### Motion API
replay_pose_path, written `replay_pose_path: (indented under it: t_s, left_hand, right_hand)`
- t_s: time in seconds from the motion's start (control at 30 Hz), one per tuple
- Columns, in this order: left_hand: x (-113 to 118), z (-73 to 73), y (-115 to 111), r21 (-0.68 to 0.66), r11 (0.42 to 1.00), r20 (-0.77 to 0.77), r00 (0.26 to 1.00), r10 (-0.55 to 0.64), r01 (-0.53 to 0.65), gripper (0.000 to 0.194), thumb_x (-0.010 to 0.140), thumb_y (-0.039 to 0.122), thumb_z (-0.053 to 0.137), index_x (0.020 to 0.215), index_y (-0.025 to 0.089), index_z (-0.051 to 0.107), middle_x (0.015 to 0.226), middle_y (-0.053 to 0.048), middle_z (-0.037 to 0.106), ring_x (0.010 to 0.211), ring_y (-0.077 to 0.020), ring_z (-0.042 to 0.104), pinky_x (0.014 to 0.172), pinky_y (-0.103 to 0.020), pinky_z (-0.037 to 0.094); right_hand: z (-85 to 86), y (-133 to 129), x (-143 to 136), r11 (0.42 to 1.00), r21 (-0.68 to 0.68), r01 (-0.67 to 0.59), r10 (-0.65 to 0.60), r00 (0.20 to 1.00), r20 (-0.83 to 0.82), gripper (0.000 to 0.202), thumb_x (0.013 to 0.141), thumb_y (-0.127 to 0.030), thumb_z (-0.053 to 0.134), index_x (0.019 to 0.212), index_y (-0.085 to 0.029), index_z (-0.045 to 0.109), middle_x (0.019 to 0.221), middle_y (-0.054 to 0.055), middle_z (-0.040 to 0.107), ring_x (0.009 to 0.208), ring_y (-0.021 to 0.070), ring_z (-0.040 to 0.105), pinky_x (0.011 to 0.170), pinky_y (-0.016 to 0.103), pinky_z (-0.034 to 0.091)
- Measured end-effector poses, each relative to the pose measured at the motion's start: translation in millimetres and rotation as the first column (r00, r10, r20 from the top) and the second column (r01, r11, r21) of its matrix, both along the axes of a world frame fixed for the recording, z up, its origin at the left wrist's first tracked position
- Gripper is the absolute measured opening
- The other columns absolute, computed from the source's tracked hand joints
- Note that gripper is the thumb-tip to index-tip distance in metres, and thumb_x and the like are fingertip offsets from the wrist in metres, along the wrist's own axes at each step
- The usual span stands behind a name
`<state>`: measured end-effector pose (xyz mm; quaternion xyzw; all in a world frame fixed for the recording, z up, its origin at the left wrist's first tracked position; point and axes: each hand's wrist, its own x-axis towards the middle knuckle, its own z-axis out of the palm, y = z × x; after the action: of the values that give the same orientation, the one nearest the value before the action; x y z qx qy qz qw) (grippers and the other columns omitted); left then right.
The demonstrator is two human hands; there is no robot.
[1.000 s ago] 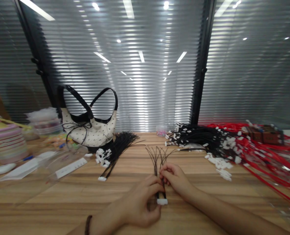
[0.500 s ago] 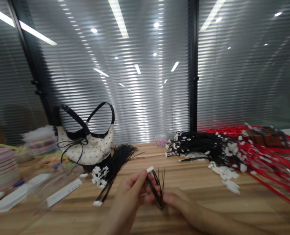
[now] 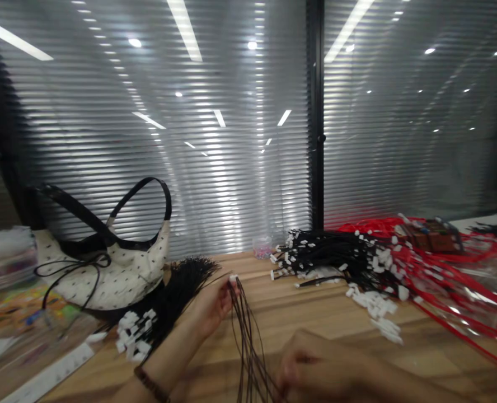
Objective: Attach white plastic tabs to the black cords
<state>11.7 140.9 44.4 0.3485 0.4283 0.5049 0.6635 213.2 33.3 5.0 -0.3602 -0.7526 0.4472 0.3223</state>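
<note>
Between the thumb and fingers of my left hand (image 3: 217, 307) is a small white connector at the top of a bundle of thin dark wires (image 3: 245, 324). The wires hang and fan out downward past the frame's bottom edge. My right hand (image 3: 305, 361) is closed, low and to the right, with its curled fingers beside the lower wires; blur hides what is pinched there. Left of my left hand lies a pile of black wires (image 3: 177, 296) with white connectors (image 3: 136, 334) at the near end.
A dotted white handbag (image 3: 118, 274) stands at the left, behind a white strip (image 3: 49, 376). Black cable bundles (image 3: 328, 249) and red cables (image 3: 437, 280) cover the right side, with loose white connectors (image 3: 374, 305) before them. A small clear tub (image 3: 262, 247) stands near the glass.
My left hand has moved up and away, and the wires now hang stretched out instead of bunched. My right hand has come lower and nearer. The view has swung right.
</note>
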Motion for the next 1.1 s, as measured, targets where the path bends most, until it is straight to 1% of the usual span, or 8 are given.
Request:
replay_pose_path:
  t_s: [0.07,0.13,0.23,0.43,0.67,0.9,1.0,1.1]
  left_hand:
    - [2.4,-25.5,-2.7,0.000,0.998,-0.044,0.997,-0.066,0.066,0.013,0.080,0.014,0.055,0.068,0.011,0.058,0.061,-0.004,0.062,0.051,-0.0093,0.060,0.049,-0.017,0.049]
    - [3.5,-37.7,-7.2,0.010,0.993,-0.063,0.991,-0.116,0.117,0.011,0.079,0.017,0.056,0.071,0.011,0.060,0.065,-0.005,0.064,0.055,-0.0111,0.062,0.052,-0.019,0.050]
    - [2.2,-39.8,-9.5,0.030,0.992,-0.080,0.990,-0.119,0.121,0.008,0.076,0.017,0.061,0.070,0.012,0.060,0.066,-0.005,0.064,0.057,-0.0116,0.062,0.054,-0.020,0.050]
    - [0.8,-40.3,-6.4,0.047,0.986,-0.099,0.983,-0.155,0.160,0.007,0.069,0.012,0.067,0.067,0.011,0.060,0.062,-0.003,0.061,0.053,-0.0089,0.057,0.052,-0.017,0.047]
    - [3.4,-38.3,-9.5,0.068,0.972,-0.134,0.968,-0.213,0.224,0.004,0.070,0.011,0.064,0.071,0.011,0.060,0.068,-0.006,0.065,0.054,-0.0108,0.059,0.054,-0.021,0.048]
    - [1.7,-39.3,-9.5,0.079,0.968,-0.118,0.966,-0.230,0.240,0.017,0.074,0.026,0.064,0.067,0.012,0.058,0.065,-0.004,0.063,0.056,-0.0110,0.059,0.055,-0.021,0.049]
    - [-0.4,-39.9,-10.3,0.071,0.975,-0.096,0.974,-0.203,0.211,0.018,0.077,0.029,0.060,0.070,0.013,0.057,0.064,-0.004,0.062,0.055,-0.0120,0.059,0.054,-0.023,0.049]
    - [-1.9,-40.0,-11.5,0.053,0.982,-0.079,0.981,-0.175,0.179,0.017,0.080,0.028,0.055,0.072,0.014,0.055,0.063,-0.003,0.062,0.054,-0.0126,0.059,0.053,-0.024,0.050]
  right_hand:
    - [-0.1,18.3,22.5,0.936,0.269,0.228,-0.288,0.935,0.209,0.048,0.089,-0.041,0.034,0.059,-0.016,0.061,0.056,0.002,0.057,0.057,0.0145,0.052,0.057,0.024,0.036]
    - [-5.7,37.9,46.9,0.726,0.559,0.401,-0.616,0.742,0.267,0.037,0.085,-0.034,0.040,0.058,-0.016,0.056,0.059,0.004,0.056,0.059,0.0161,0.050,0.057,0.026,0.032]
    - [-17.2,57.2,74.4,0.576,0.684,0.447,-0.776,0.563,0.285,0.026,0.083,-0.025,0.041,0.061,-0.017,0.052,0.062,0.004,0.056,0.061,0.0163,0.051,0.058,0.026,0.031]
    - [-28.0,64.2,84.8,0.530,0.688,0.495,-0.845,0.374,0.381,0.011,0.076,-0.017,0.046,0.083,-0.015,0.054,0.086,0.008,0.059,0.076,0.0195,0.054,0.064,0.026,0.035]
    - [-27.8,73.8,94.9,0.557,0.674,0.485,-0.829,0.374,0.416,0.016,0.083,-0.023,0.044,0.082,-0.015,0.058,0.080,0.008,0.060,0.079,0.0203,0.058,0.070,0.027,0.040]
    - [-20.7,81.5,77.6,0.513,0.665,0.543,-0.834,0.133,0.535,0.031,0.084,-0.045,0.045,0.093,-0.016,0.054,0.085,0.012,0.064,0.076,0.0268,0.063,0.059,0.030,0.040]
    - [-20.2,88.0,74.7,0.489,0.662,0.567,-0.837,0.091,0.540,0.034,0.084,-0.045,0.044,0.095,-0.014,0.052,0.079,0.015,0.065,0.072,0.0298,0.064,0.056,0.031,0.040]
    - [-21.3,90.2,77.3,0.492,0.666,0.560,-0.839,0.103,0.534,0.021,0.085,-0.032,0.044,0.093,-0.014,0.052,0.079,0.015,0.066,0.072,0.0298,0.065,0.055,0.031,0.039]
